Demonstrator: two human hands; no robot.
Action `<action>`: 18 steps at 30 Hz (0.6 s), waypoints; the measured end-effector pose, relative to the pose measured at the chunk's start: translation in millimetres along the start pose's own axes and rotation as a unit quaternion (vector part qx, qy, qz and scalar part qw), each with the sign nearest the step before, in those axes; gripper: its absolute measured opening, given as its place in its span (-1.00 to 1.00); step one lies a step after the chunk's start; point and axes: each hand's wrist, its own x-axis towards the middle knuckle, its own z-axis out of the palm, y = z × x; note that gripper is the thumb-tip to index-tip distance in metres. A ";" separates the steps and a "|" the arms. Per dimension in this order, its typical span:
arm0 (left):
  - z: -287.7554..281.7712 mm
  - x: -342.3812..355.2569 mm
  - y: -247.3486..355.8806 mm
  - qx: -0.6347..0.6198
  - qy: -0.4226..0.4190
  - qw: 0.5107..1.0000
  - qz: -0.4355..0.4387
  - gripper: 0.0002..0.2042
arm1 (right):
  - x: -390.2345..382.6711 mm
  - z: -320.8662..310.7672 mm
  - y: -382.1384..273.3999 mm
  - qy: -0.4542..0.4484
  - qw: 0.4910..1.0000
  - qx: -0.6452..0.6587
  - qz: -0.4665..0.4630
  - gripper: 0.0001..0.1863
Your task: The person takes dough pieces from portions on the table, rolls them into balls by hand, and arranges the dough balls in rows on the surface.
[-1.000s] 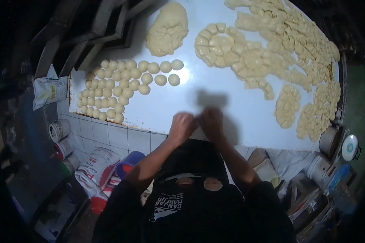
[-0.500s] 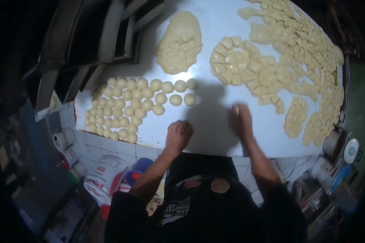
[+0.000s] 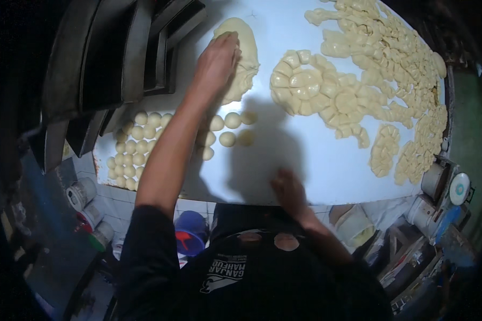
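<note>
My left arm reaches across the table to a large pale lump of dough point(image 3: 247, 56). My left hand point(image 3: 218, 60) lies on the lump's left side, its fingers curled into the dough. Near the table's front edge, my right hand point(image 3: 289, 191) is slightly blurred, with its fingers curled in. Whatever may be inside those fingers is hidden. Rows of round dough balls point(image 3: 138, 132) sit at the left of the table, partly covered by my left forearm. A few more dough balls point(image 3: 227, 139) stand between that forearm and my shadow.
Flattened, cut dough pieces point(image 3: 343, 99) spread over the right side of the white table point(image 3: 262, 182). Dark metal trays point(image 3: 107, 59) are stacked at the far left. Below the front edge stand a blue bucket point(image 3: 191, 222) and a pale container point(image 3: 355, 227).
My left hand has moved from the front edge forward onto the large dough lump. The right hand has drawn back and leftward toward my body. The view has shifted slightly.
</note>
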 end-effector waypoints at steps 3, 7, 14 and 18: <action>32.4 -8.2 12.1 0.070 -0.119 0.989 -0.051 -0.82 | -62.0 -6.6 18.1 -0.072 0.996 -0.027 0.045 -0.77; 26.7 -126.7 98.8 -0.032 -0.178 0.981 -0.069 -0.84 | -89.9 -41.6 47.3 -0.119 0.990 -0.066 0.043 -0.79; 74.1 -361.2 130.9 0.016 -0.240 0.968 0.079 -0.78 | 33.7 -44.3 122.3 0.013 0.943 -0.200 -0.265 -0.70; 83.0 -365.9 148.3 0.047 -0.129 0.990 0.041 -0.72 | -27.6 2.1 100.4 -0.089 0.951 -0.257 -0.146 -0.72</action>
